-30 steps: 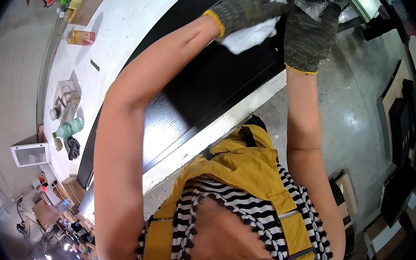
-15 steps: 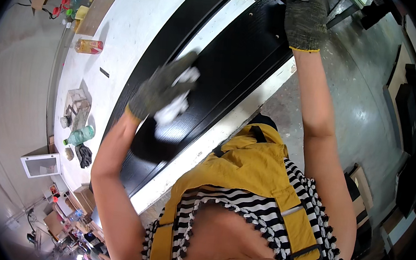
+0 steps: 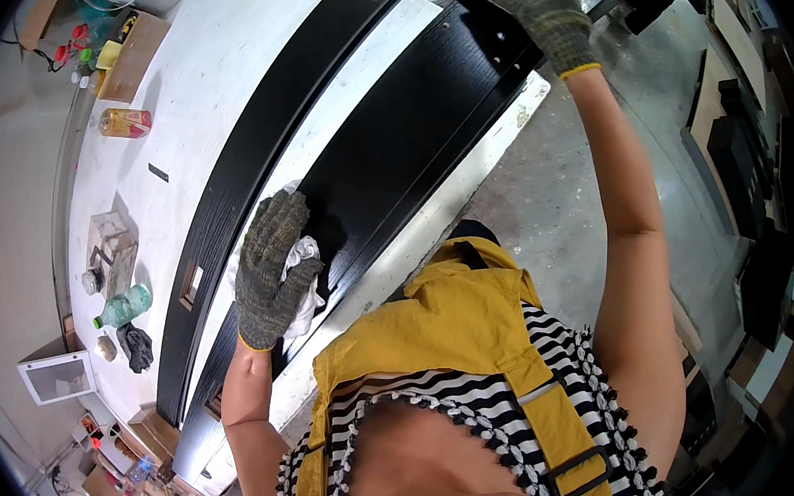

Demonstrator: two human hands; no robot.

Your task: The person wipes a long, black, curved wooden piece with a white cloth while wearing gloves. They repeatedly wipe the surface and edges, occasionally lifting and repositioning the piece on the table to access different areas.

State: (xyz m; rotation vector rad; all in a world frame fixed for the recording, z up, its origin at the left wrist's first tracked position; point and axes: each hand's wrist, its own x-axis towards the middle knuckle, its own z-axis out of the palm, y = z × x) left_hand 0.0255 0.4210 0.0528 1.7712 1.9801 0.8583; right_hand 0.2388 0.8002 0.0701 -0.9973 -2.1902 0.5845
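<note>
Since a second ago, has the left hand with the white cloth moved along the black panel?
Yes. The left hand and white cloth slid down the black panel toward the person, away from the far end where the right hand rests.

You wear speckled grey knit gloves with yellow cuffs on your left hand (image 3: 270, 270) and right hand (image 3: 540, 15), bare forearms, and a mustard-yellow apron (image 3: 464, 348) over a black-and-white striped top (image 3: 495, 417), lower centre of frame.

Head-worn fisheye, steeply downward, close.
</note>
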